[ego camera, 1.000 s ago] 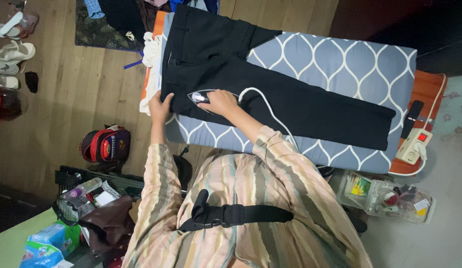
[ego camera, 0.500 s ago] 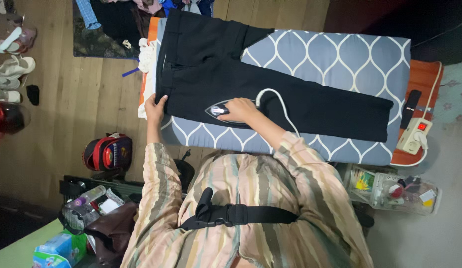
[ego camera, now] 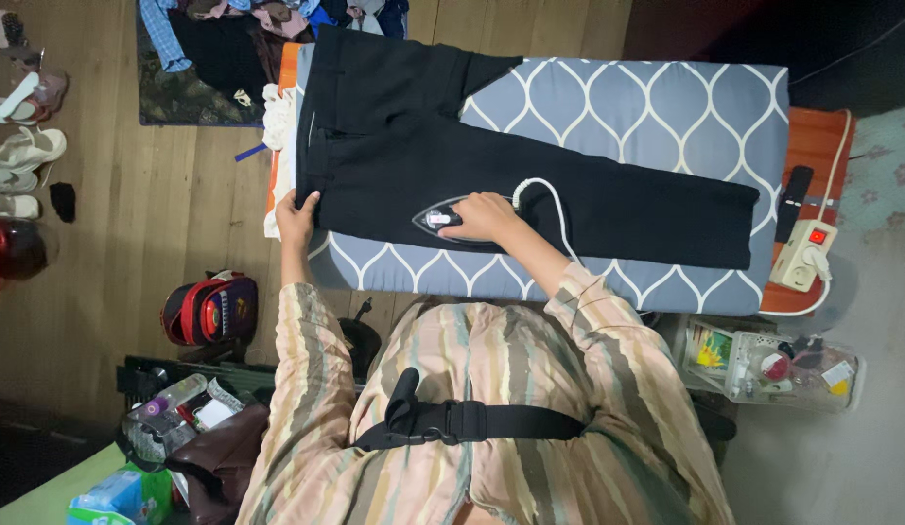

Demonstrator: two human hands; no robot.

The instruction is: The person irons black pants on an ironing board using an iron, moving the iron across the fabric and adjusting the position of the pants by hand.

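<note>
Black trousers [ego camera: 530, 185] lie flat on an ironing board [ego camera: 666, 117] covered in blue-grey cloth with a white lattice pattern. My right hand [ego camera: 484, 216] grips the handle of a dark clothes iron [ego camera: 441, 218], which rests on the near trouser leg. A white cord [ego camera: 548, 199] loops from the iron's rear across the leg. My left hand [ego camera: 296, 214] presses down on the waistband corner at the board's left end, fingers closed on the fabric.
A white power strip [ego camera: 800, 255] with a lit red switch and a black remote [ego camera: 792, 202] lie at the board's right end. Clothes [ego camera: 219, 39] are piled at the far left. Shoes [ego camera: 25, 146], a red bag [ego camera: 209, 309] and a clear bin [ego camera: 773, 369] sit on the floor.
My right hand slid the iron rightward along the near trouser leg. My left hand stayed on the waistband corner. The head camera shifted slightly.
</note>
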